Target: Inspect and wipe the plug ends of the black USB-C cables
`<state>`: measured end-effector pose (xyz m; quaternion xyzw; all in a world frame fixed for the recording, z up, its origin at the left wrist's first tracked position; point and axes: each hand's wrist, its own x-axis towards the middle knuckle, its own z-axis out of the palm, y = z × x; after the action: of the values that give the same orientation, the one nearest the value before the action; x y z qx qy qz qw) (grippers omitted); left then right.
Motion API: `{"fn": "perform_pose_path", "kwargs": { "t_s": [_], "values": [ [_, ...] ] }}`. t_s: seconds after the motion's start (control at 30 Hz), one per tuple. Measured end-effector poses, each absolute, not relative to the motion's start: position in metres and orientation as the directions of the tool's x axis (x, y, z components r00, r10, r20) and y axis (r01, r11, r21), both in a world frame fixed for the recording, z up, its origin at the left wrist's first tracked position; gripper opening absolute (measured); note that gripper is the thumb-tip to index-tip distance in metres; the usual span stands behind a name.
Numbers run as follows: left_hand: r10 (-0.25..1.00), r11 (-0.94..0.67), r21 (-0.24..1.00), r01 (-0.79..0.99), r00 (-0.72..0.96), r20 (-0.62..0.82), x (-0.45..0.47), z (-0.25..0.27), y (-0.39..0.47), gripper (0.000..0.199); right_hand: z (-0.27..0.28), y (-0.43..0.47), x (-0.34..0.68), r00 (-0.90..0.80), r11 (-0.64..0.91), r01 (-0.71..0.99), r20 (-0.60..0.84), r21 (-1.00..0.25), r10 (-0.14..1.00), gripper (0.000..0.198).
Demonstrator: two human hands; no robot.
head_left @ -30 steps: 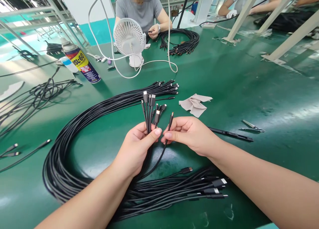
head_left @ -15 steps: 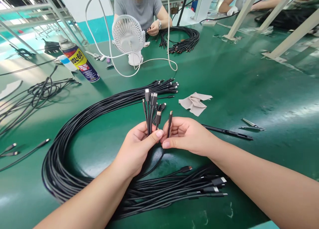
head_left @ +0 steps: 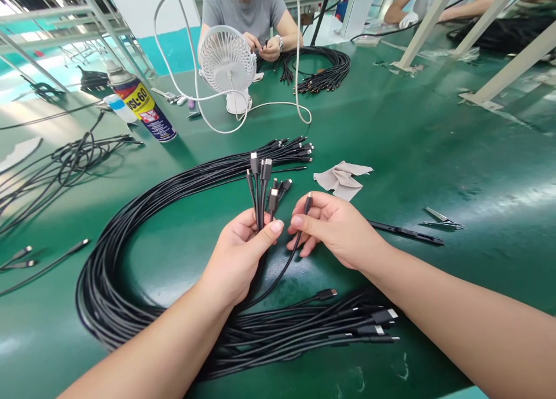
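Note:
Several black USB cables (head_left: 264,186) stand upright in my left hand (head_left: 237,251), their plugs fanned out above my thumb and fingers. My right hand (head_left: 328,228) pinches one single cable (head_left: 307,203) just below its connector, apart from the bunch. That cable curves down toward the area under my left hand. Around and below my hands lies a large curved bundle of black cables (head_left: 108,271). Its far ends (head_left: 299,148) lie beyond my hands, and its near ends (head_left: 377,324) lie below my right hand.
A crumpled cloth (head_left: 343,179), tweezers (head_left: 443,219) and a black strip (head_left: 408,233) lie to the right. A spray can (head_left: 147,109) and a white fan (head_left: 228,63) stand farther back. Loose cables (head_left: 78,158) lie left. Across the green table sits a co-worker (head_left: 243,11) beside another cable coil (head_left: 330,63).
My right hand has moved slightly right, drawing its cable away from the bunch, and its lower fingers have spread. My left hand keeps its hold. The co-worker's hands have shifted.

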<state>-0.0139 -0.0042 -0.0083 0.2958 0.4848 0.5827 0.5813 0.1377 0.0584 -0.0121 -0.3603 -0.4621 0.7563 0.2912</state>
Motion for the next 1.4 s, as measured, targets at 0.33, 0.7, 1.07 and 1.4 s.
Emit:
{"fn": "perform_pose_path", "kwargs": {
  "t_s": [0.33,0.7,1.07,1.4],
  "values": [
    [0.968,0.137,0.907,-0.398,-0.143,-0.209,-0.013,-0.006,-0.005,0.022,-0.016,0.057,0.138,-0.533,-0.407,-0.083,-0.305,-0.91,0.789,0.015],
    [0.957,0.114,0.934,-0.339,-0.215,-0.195,-0.013,-0.007,-0.004,0.025,-0.019,0.057,0.141,-0.683,-0.494,-0.124,-0.288,-0.86,0.671,0.024],
    [0.974,0.128,0.978,-0.162,-0.163,-0.155,-0.012,-0.011,-0.006,0.017,-0.019,0.061,0.147,-0.779,-0.478,-0.224,-0.139,-0.849,0.611,0.034],
    [0.974,0.174,0.983,-0.061,-0.135,-0.181,-0.017,-0.014,-0.006,0.021,-0.019,0.057,0.144,-0.761,-0.385,-0.205,-0.101,-0.9,0.641,0.038]
  ]
}}
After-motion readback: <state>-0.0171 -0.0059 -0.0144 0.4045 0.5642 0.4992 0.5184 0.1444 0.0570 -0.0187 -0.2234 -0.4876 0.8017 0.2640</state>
